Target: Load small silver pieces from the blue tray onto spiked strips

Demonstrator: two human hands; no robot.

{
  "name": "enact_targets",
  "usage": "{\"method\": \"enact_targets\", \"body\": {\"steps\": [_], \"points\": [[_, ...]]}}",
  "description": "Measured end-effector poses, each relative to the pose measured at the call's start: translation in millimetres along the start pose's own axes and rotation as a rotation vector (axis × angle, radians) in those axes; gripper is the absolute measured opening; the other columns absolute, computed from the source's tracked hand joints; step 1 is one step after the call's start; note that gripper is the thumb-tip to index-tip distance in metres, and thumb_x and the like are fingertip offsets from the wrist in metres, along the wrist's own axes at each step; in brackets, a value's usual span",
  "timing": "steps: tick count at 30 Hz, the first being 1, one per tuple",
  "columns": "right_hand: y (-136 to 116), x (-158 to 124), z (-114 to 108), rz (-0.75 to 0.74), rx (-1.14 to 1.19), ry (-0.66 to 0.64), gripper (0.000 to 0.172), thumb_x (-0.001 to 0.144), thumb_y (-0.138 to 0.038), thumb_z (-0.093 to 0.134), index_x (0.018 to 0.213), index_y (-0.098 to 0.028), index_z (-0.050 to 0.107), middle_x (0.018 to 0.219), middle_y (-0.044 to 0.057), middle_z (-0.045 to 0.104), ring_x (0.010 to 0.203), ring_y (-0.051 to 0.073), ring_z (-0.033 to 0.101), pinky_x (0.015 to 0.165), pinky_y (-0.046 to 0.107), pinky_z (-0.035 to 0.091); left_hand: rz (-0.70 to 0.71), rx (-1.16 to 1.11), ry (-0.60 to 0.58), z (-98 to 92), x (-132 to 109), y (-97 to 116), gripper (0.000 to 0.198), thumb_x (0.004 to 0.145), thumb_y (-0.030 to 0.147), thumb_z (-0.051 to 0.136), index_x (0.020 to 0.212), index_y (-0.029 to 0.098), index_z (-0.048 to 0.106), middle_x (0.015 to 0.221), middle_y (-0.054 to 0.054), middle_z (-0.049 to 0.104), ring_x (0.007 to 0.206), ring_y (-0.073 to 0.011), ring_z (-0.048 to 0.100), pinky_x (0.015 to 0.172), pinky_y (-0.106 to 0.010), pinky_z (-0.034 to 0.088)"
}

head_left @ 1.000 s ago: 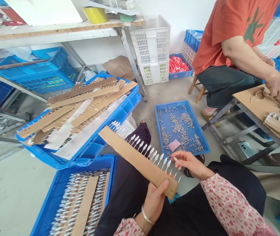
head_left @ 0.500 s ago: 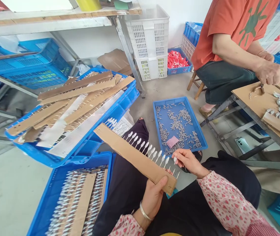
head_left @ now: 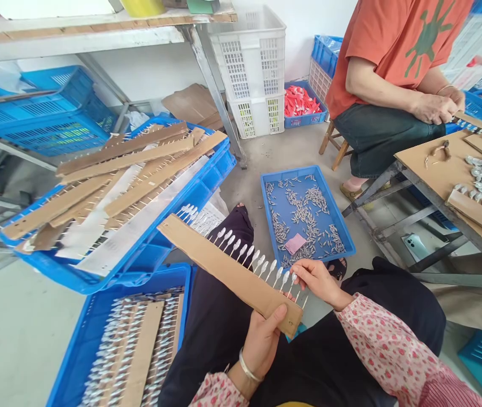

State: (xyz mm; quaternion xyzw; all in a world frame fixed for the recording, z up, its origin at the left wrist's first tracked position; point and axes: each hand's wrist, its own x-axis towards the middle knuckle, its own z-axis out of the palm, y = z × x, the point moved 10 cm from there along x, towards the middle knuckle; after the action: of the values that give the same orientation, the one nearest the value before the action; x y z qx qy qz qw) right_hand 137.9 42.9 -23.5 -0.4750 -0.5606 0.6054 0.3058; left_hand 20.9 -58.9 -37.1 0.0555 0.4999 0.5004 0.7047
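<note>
My left hand [head_left: 264, 339] grips the near right end of a long cardboard strip [head_left: 224, 268], thumb on its face. Thin sticks stand out along the strip's far edge, most tipped with small silvery, leaf-shaped pieces [head_left: 260, 263]. A few sticks at the right end are bare. My right hand [head_left: 317, 280] pinches one silvery piece [head_left: 294, 277] at the top of a stick near that end; its fingertips partly hide it. Beyond the strip, a shallow blue tray [head_left: 353, 240] on the floor holds many loose silvery pieces and a pink packet [head_left: 295, 243].
At left, a blue crate [head_left: 150, 260] carries a pile of cardboard strips with bare sticks. Below it, another blue crate [head_left: 69, 345] holds strips with silvery tips. A co-worker [head_left: 402, 62] sits at a low table [head_left: 418, 152] on the right. White baskets [head_left: 251, 68] stand behind.
My right hand has moved slightly left and brought the silvery piece onto a stick. The co-worker's hands have drawn back and now hold a strip. The view has shifted a little.
</note>
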Motion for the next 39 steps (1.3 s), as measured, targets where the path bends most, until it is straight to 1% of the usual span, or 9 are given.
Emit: {"method": "enact_targets", "body": {"steps": [5, 9, 16, 21, 28, 33, 35, 37, 39], "points": [[-1, 0, 4, -0.009, 0.009, -0.023, 0.035, 0.09, -0.047, 0.05, 0.072, -0.018, 0.06, 0.06, 0.0, 0.062, 0.044, 0.01, 0.049, 0.047, 0.023, 0.038, 0.004, 0.02, -0.001, 0.7, -1, 1, 0.033, 0.062, 0.026, 0.081, 0.091, 0.013, 0.072, 0.091, -0.012, 0.073, 0.089, -0.0285, 0.066, 0.084, -0.042, 0.051], [2, -1, 5, 0.006, 0.024, -0.021, 0.034, 0.089, -0.046, 0.051, 0.072, -0.018, 0.059, 0.059, -0.001, 0.062, 0.043, 0.009, 0.049, 0.046, 0.022, 0.038, 0.032, 0.03, 0.014, -0.6, -2, 3, 0.031, 0.064, 0.025, 0.08, 0.09, 0.012, 0.071, 0.089, -0.011, 0.072, 0.085, -0.0259, 0.066, 0.081, -0.039, 0.052], [18, -4, 15, 0.141, 0.194, -0.057, 0.036, 0.086, -0.049, 0.055, 0.071, -0.017, 0.058, 0.059, 0.0, 0.064, 0.039, 0.007, 0.046, 0.041, 0.02, 0.033, 0.057, 0.027, 0.041, -3.6, -2, 3, 0.027, 0.065, 0.023, 0.079, 0.089, 0.012, 0.07, 0.087, -0.01, 0.071, 0.083, -0.0235, 0.064, 0.077, -0.036, 0.052], [17, -7, 19, 0.119, 0.164, -0.057, 0.036, 0.085, -0.048, 0.056, 0.069, -0.016, 0.058, 0.059, 0.0, 0.064, 0.041, 0.008, 0.049, 0.044, 0.02, 0.038, 0.063, 0.031, 0.036, -1.0, -3, 4, 0.026, 0.066, 0.022, 0.077, 0.088, 0.011, 0.071, 0.085, -0.01, 0.071, 0.08, -0.0227, 0.065, 0.075, -0.036, 0.052], [14, -13, 26, 0.068, 0.166, -0.012, 0.039, 0.087, -0.05, 0.052, 0.069, -0.017, 0.058, 0.056, -0.001, 0.063, 0.048, 0.013, 0.06, 0.047, 0.023, 0.045, 0.071, 0.019, 0.109, -4.6, -3, 3, 0.025, 0.061, 0.021, 0.079, 0.082, 0.01, 0.072, 0.082, -0.011, 0.073, 0.077, -0.0234, 0.067, 0.074, -0.035, 0.053], [8, -18, 28, 0.056, 0.182, 0.007, 0.037, 0.087, -0.05, 0.053, 0.071, -0.016, 0.06, 0.057, 0.001, 0.064, 0.048, 0.014, 0.061, 0.049, 0.024, 0.048, 0.055, 0.024, 0.126, -8.2, -3, 1, 0.026, 0.06, 0.021, 0.079, 0.082, 0.01, 0.071, 0.082, -0.011, 0.073, 0.079, -0.0261, 0.068, 0.076, -0.038, 0.053], [6, -18, 30, 0.06, 0.216, -0.012, 0.038, 0.086, -0.051, 0.054, 0.071, -0.016, 0.061, 0.057, 0.001, 0.064, 0.048, 0.014, 0.061, 0.05, 0.024, 0.048, 0.042, 0.031, 0.117, -9.2, -3, 1, 0.028, 0.061, 0.022, 0.08, 0.085, 0.01, 0.071, 0.085, -0.011, 0.073, 0.083, -0.0268, 0.068, 0.078, -0.038, 0.053], [7, -14, 32, 0.092, 0.268, -0.079, 0.04, 0.084, -0.053, 0.056, 0.073, -0.016, 0.063, 0.057, 0.001, 0.064, 0.049, 0.014, 0.062, 0.05, 0.024, 0.047, 0.03, 0.033, 0.096, -9.7, -3, 2, 0.031, 0.062, 0.023, 0.08, 0.089, 0.012, 0.07, 0.088, -0.01, 0.073, 0.084, -0.0262, 0.068, 0.078, -0.037, 0.053], [14, -4, 24, 0.146, 0.309, -0.116, 0.045, 0.083, -0.057, 0.053, 0.079, -0.015, 0.066, 0.06, 0.002, 0.065, 0.05, 0.014, 0.062, 0.049, 0.024, 0.046, 0.009, 0.024, 0.082, -10.7, -2, 3, 0.033, 0.063, 0.024, 0.08, 0.093, 0.014, 0.069, 0.089, -0.009, 0.073, 0.086, -0.0257, 0.068, 0.078, -0.036, 0.054]]}}
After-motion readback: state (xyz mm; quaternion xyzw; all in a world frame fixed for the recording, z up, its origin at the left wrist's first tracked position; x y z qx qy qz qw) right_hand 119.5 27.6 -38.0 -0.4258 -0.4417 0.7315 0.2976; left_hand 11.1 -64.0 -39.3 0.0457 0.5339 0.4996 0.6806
